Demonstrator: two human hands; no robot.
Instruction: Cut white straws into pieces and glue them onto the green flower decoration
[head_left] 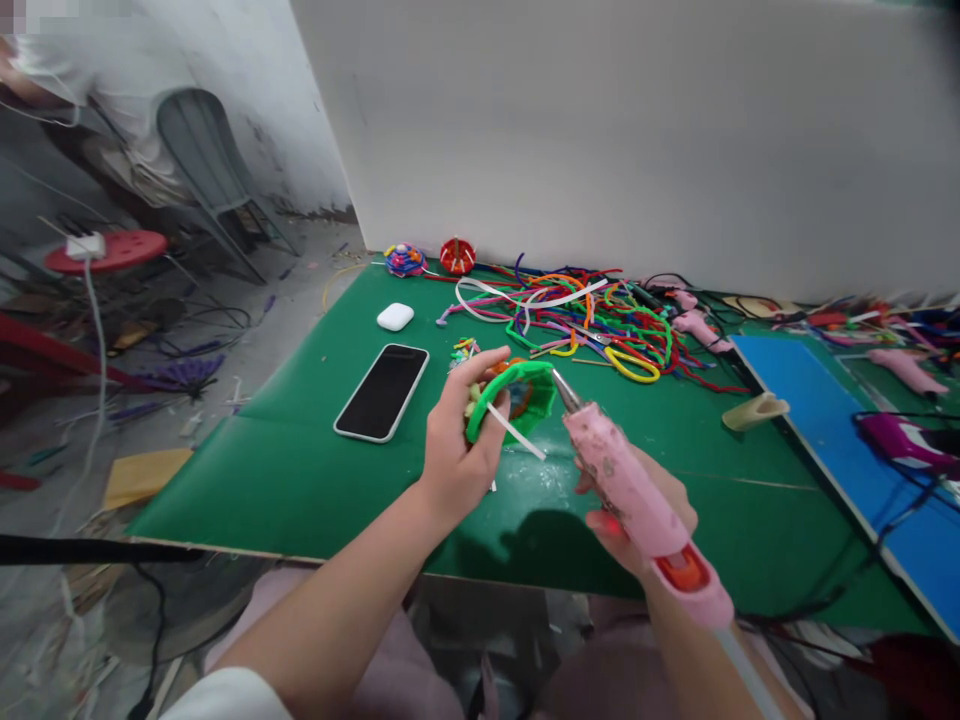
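My left hand (465, 435) grips a small round green craft piece (536, 400), rimmed with green pipe cleaner and tilted so its hollow side faces me. A white strip (525, 437) sticks out from it toward the lower right. Some orange and pale yellow shows behind the rim, partly hidden by my fingers. In my right hand (626, 535) is a pink hot glue gun (630, 480); my fingers wrap its handle from below. Its metal nozzle (566, 390) points up and left, at or very near the right edge of the green rim. Whether they touch I cannot tell.
A phone (382, 392) and a white earbud case (395, 317) lie left on the green table (300, 460). Tangled pipe cleaners (570, 300) spread along the back. A beige holder (754, 410) and a blue board (825, 440) are at right. Beyond the table sits a person (97, 80).
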